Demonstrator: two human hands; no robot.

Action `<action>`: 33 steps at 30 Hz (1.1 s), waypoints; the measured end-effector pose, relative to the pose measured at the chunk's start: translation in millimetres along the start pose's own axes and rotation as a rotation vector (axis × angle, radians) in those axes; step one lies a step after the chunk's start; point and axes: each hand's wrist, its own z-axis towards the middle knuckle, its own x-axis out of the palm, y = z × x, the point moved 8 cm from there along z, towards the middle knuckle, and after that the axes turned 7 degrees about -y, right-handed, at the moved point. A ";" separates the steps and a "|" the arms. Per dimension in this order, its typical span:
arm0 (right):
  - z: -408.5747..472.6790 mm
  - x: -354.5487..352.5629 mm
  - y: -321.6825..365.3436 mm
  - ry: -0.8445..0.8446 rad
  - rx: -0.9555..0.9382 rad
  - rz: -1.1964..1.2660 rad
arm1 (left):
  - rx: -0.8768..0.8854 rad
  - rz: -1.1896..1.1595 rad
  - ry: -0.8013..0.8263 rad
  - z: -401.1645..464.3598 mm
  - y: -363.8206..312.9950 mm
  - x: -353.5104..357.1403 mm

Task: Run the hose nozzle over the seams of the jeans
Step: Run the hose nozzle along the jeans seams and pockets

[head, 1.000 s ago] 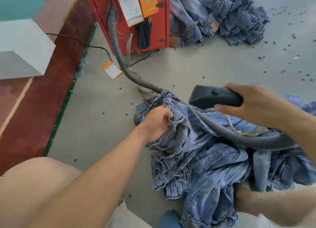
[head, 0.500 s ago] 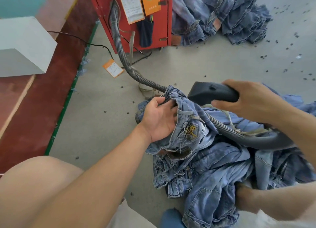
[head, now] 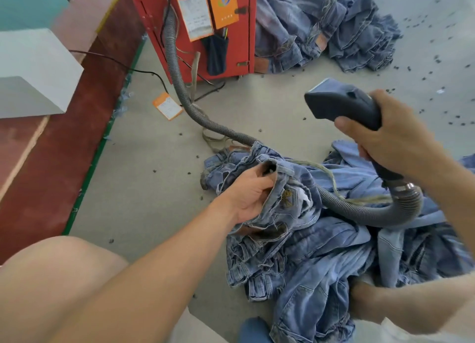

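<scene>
On the grey floor [head: 144, 162], in front of the seated person, a heap of jeans [head: 308, 252] is spread, and its upper fold is pinched by the left hand [head: 253, 196], fingers and thumb curled round the bunched waistband. The hose nozzle [head: 341, 103] is gripped by the right hand [head: 395, 139], fingers wrapped round its dark handle, and it is held in the air above and beyond the heap, apart from the cloth, its flat mouth turned away toward the floor. The ribbed hose [head: 359, 209] is looped across the denim and led back to the red cabinet [head: 195, 31].

The seam may be missed if the nozzle is lowered before its mouth is turned to the cloth. Loose denim could be sucked in and bunched if the fold is not kept taut. The hose, lying over the very heap being worked, might drag the folds or catch on them as the nozzle is swept; a pale strap [head: 331, 178] seems to be tangled along it, though this cannot be told surely.

Open floor is left to the left of the heap and beyond it. Movement is bounded by the cabinet ahead, a second pile of jeans [head: 329, 23] beside it, and the green-edged red platform [head: 64, 147] at the left.
</scene>
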 end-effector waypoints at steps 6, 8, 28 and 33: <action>-17.5 40.5 -18.3 0.094 0.194 0.066 | 0.197 0.328 -0.226 6.5 -8.9 18.1; -19.8 54.7 -10.8 0.066 0.117 0.013 | 0.229 0.413 -0.289 5.8 -5.8 26.0; -3.6 34.1 -16.0 -0.045 0.052 -0.106 | 0.205 0.256 -0.479 7.6 2.8 -1.1; -10.7 49.7 -2.2 0.090 0.084 -0.060 | 0.318 0.308 -0.348 6.4 -11.8 33.4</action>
